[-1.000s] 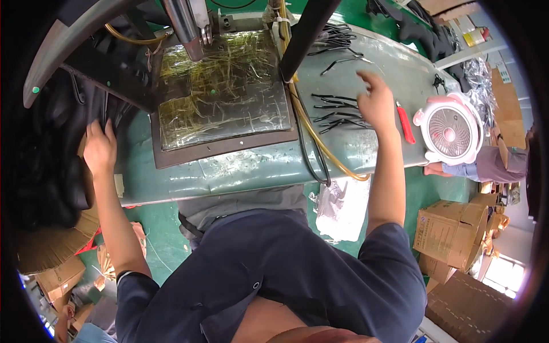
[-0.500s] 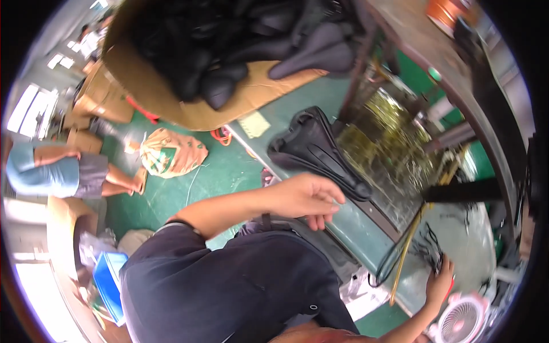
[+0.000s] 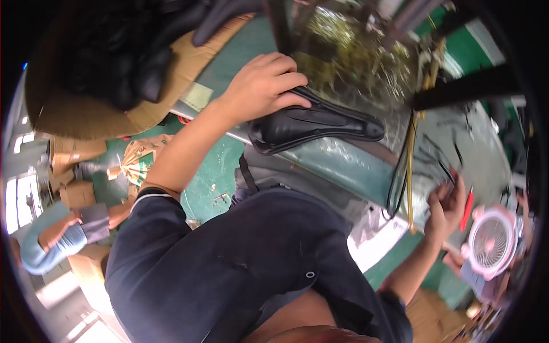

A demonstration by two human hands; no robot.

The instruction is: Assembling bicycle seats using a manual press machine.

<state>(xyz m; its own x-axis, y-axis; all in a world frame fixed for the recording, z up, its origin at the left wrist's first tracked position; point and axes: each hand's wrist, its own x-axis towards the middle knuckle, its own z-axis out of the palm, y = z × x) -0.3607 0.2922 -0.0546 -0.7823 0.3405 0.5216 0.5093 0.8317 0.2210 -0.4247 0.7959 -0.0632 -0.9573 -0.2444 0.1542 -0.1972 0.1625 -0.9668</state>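
Note:
A black bicycle saddle (image 3: 323, 123) lies on the workbench with its narrow nose pointing right. My left hand (image 3: 260, 86) is closed on its wide rear end, thumb over the top, fingertips partly hidden behind it. Far to the right, my right hand (image 3: 446, 208) is raised at the bench edge, its fingers pinching a thin black strip (image 3: 447, 172). More thin black strips (image 3: 430, 150) lie scattered on the bench beside that hand. Their exact kind is too small to make out.
An open carton (image 3: 189, 57) full of black saddles stands at the upper left. A dark metal bar (image 3: 469, 88) crosses the bench. Near my right hand are a red tool (image 3: 468, 210) and a pink fan (image 3: 490, 243). A yellow strap (image 3: 410, 177) hangs over the edge.
My left hand has reached forward and taken hold of the saddle, which has turned on the bench. My right hand has lifted from the pile with a black strip. The view has shifted.

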